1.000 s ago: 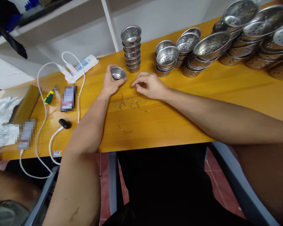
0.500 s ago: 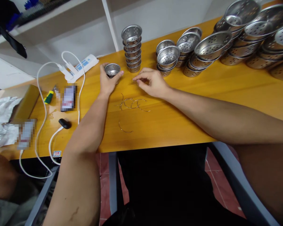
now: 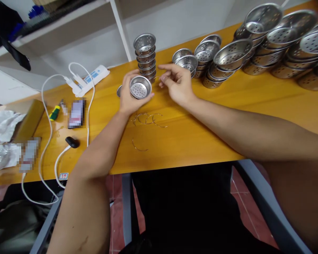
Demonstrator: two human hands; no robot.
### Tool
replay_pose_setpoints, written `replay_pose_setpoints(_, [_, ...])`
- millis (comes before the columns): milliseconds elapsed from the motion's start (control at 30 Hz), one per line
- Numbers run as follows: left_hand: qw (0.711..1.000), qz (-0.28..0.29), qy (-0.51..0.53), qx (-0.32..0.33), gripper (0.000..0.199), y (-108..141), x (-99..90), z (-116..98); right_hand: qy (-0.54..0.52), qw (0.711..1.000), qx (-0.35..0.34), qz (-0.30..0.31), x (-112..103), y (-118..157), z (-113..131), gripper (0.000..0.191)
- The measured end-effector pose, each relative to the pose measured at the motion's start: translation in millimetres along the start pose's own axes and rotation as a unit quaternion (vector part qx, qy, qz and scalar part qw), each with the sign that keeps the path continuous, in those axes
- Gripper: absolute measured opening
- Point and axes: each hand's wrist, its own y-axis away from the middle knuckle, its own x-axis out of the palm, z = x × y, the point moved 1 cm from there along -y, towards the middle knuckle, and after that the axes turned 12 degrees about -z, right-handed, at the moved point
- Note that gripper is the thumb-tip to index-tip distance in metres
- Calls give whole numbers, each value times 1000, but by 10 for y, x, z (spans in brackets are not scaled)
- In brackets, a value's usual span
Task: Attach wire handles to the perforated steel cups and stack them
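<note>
My left hand (image 3: pixel 128 97) grips a small perforated metal cup (image 3: pixel 140 88), fingers round its side, tilted so its open mouth and holed base face me. Partly hidden behind that hand is the rim of another metal cup (image 3: pixel 119 91). To the right, my right hand (image 3: pixel 178 83) is raised with thumb and fingers pinched together and the index finger stretched out. A faint thin wire seems to show at its fingertips, apart from the cup. Several thin curved wires (image 3: pixel 148 120) lie overlapping on the table below my hands, with one separate curved wire (image 3: pixel 140 146) nearer the edge.
A stack of perforated cups (image 3: pixel 145 53) stands just behind my left hand. More cup stacks (image 3: pixel 228 60) line the back right. On the left are a power strip (image 3: pixel 91 81) with white cables, a phone (image 3: pixel 77 113), a green-yellow tool (image 3: pixel 54 112) and a black plug-like piece (image 3: pixel 72 142).
My left hand has moved right and toward me, lifting and tilting a cup; another cup rim now shows behind it. My right hand has shifted slightly right and up.
</note>
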Motion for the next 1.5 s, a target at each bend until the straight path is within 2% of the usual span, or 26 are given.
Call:
replay_pose_setpoints(100, [995, 93, 23, 22, 103, 85, 101, -249, -14, 999, 23, -17, -31, -46, 17, 82])
replay_pose_setpoints(200, [991, 130, 36, 3, 102, 129, 131, -373, -20, 999, 22, -15, -26, -30, 85, 74])
replay_pose_setpoints(333, [991, 126, 37, 6, 97, 128, 123, -368, -2, 1000, 4, -4, -8, 29, 169, 66])
replay_pose_setpoints(433, [993, 113, 39, 2, 93, 126, 119, -325, 70, 996, -59, 23, -29, 85, 256, 49])
replay_pose_setpoints(567, [990, 128, 58, -2, 90, 139, 117, -329, 164, 976, -119, 74, -78, 143, 375, 32])
replay_pose_setpoints(767, [985, 164, 53, 15, 88, 132, 110, -441, 233, 953, -149, 122, -99, 133, 394, 30])
replay_pose_setpoints(867, [989, 143, 38, 11, 90, 128, 106, -393, 267, 946, -141, 116, -98, 132, 368, 30])
replay_pose_setpoints(967, [997, 82, 10, -5, 100, 121, 91, -225, 282, 949, -102, 103, -108, 137, 345, 25])
replay_pose_setpoints(1067, [1000, 20, -5, -23, 107, 109, 87, -23, 266, 958, -53, 96, -117, 128, 330, 25])
replay_pose_setpoints(1133, [1000, -4, 1, -29, 109, 103, 104, 66, 235, 967, -47, 85, -115, 118, 328, 31])
replay_pose_setpoints(1233, [999, -20, 9, -45, 107, 97, 141, 97, 187, 978, -78, 58, -103, 108, 324, 43])
replay_pose_setpoints(1333, [999, -29, -7, -33, 101, 89, 153, 63, 169, 980, -101, 39, -89, 104, 281, 51])
replay_pose_setpoints(1400, [999, -38, -15, -21, 99, 84, 146, 51, 162, 982, -94, 37, -79, 103, 227, 54])
replay_pose_setpoints(1500, [997, -56, -10, -42, 98, 85, 147, 85, 154, 984, -73, 44, -67, 104, 152, 55])
